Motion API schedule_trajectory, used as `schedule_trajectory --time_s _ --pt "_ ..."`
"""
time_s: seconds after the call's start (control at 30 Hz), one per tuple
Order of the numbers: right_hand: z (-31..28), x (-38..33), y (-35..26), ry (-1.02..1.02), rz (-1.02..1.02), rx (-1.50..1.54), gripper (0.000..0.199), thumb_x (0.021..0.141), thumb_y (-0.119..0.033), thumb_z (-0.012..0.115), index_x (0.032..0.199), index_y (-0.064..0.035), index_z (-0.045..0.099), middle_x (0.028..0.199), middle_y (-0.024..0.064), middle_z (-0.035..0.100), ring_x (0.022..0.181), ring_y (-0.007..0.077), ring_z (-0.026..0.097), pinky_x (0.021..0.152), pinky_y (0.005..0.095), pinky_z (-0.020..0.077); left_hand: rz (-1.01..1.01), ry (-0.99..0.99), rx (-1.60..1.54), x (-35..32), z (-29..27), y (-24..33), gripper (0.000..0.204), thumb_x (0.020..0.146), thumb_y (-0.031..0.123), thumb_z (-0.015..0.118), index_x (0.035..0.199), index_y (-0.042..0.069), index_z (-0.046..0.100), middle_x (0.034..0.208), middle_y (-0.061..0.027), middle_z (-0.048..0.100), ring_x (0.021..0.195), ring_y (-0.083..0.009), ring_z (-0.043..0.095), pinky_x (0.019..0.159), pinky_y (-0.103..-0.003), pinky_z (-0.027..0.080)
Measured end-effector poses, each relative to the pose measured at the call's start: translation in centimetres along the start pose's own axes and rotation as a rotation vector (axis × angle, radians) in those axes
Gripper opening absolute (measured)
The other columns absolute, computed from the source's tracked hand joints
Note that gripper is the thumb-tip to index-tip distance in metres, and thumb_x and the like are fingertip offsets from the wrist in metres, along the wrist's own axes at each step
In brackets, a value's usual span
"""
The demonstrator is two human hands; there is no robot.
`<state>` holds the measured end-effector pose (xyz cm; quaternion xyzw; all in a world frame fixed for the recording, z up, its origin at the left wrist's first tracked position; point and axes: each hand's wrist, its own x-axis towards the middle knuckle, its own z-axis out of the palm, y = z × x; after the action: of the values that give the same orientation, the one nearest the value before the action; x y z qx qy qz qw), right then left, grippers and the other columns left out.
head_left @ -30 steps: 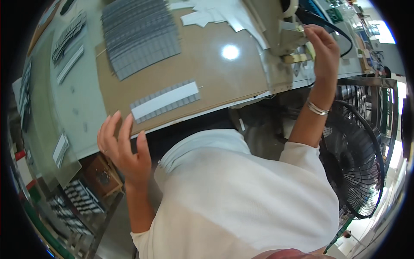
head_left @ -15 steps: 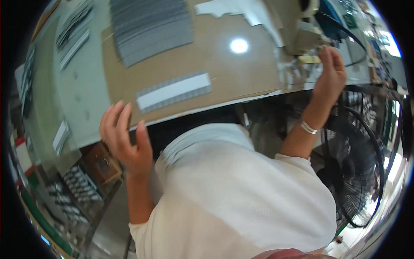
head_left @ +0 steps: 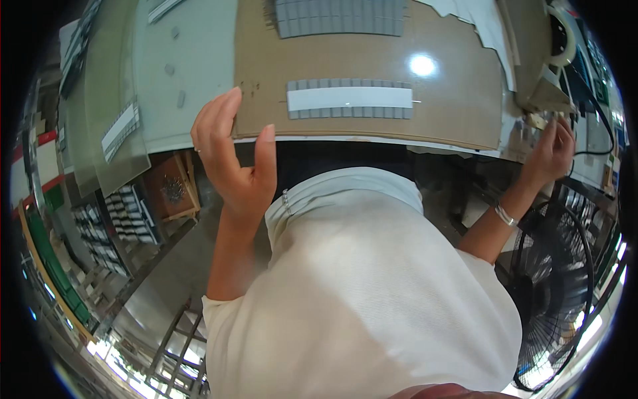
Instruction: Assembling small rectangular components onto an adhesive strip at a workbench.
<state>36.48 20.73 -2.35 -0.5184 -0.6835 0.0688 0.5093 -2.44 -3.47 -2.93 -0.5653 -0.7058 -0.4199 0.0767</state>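
My left hand (head_left: 229,153) hovers at the table's front edge with its fingers and thumb apart, holding nothing. A grey ribbed strip (head_left: 349,114) with a smooth white band along its middle lies on the brown board (head_left: 372,60), to the right of that hand and apart from it. At the right end of the table my right hand (head_left: 553,149) has its fingertips drawn together beside a brown, box-like piece (head_left: 541,93). Whatever those fingers pinch, if anything, is too small to make out. A cream ring-shaped part (head_left: 563,41) stands just behind.
Several grey ribbed strips (head_left: 339,18) lie side by side at the far edge. White torn-edged sheeting (head_left: 482,25) covers the far right. A smaller strip (head_left: 121,132) rests on the left glass-like panel. A black fan (head_left: 548,286) stands at my right, below table height.
The whole view has shifted and turned, so the table appears straighter. My right hand stays by the brown piece with fingertips together; my left hand stays open near the front edge.
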Motion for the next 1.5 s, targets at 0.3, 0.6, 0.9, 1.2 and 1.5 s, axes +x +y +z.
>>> schedule_trajectory --time_s 0.3,0.6,0.9,1.2,1.5 --pt "4.3 -3.8 -15.4 -0.889 -0.431 0.301 0.053 0.059 -0.036 0.090 0.081 -0.0056 0.053 0.103 0.0116 0.053 0.094 0.0261 0.050 0.079 0.0342 0.0416 0.134 -0.191 0.060 2.8 1.7 5.6 0.014 0.077 0.011 0.072 0.090 0.014 0.069 0.105 -0.0022 0.061 0.102 -0.0254 0.055 0.086 -0.040 0.038" --pt "6.1 -5.5 -17.3 -0.855 -0.471 0.269 0.048 0.057 -0.025 0.090 0.078 -0.0073 0.050 0.096 0.0092 0.053 0.090 0.0290 0.048 0.072 0.0370 0.0421 0.009 -0.375 -0.284 2.8 3.2 7.5 0.009 0.078 0.011 0.073 0.085 0.010 0.068 0.096 -0.0022 0.059 0.093 -0.0252 0.054 0.079 -0.038 0.039" --pt "5.7 -6.1 -16.9 -0.815 -0.436 0.166 0.044 0.061 -0.027 0.087 0.084 -0.0096 0.053 0.098 0.0084 0.052 0.093 0.0303 0.050 0.081 0.0398 0.0399 -0.088 -0.398 -0.453 3.1 4.3 8.3 0.012 0.077 0.008 0.074 0.082 0.008 0.063 0.098 -0.0057 0.057 0.095 -0.0288 0.051 0.082 -0.039 0.040" --pt "4.2 -6.0 -14.1 -0.585 -0.348 -0.048 0.061 0.072 -0.028 0.084 0.126 -0.0082 0.064 0.117 0.0102 0.058 0.107 0.0304 0.051 0.092 0.0404 0.0425 -0.018 -0.315 -0.211 4.1 5.4 8.2 0.006 0.087 0.009 0.066 0.085 0.005 0.061 0.103 -0.0090 0.056 0.095 -0.0275 0.048 0.083 -0.037 0.039" --pt "4.2 -7.0 -13.6 -0.711 -0.564 -0.065 0.048 0.086 -0.050 0.065 0.123 -0.0194 0.070 0.129 0.0106 0.056 0.125 0.0341 0.046 0.107 0.0496 0.0328 0.070 -0.344 -0.021 4.3 6.7 7.9 0.013 0.079 0.014 0.070 0.085 0.007 0.060 0.105 -0.0085 0.051 0.102 -0.0309 0.048 0.084 -0.046 0.034"
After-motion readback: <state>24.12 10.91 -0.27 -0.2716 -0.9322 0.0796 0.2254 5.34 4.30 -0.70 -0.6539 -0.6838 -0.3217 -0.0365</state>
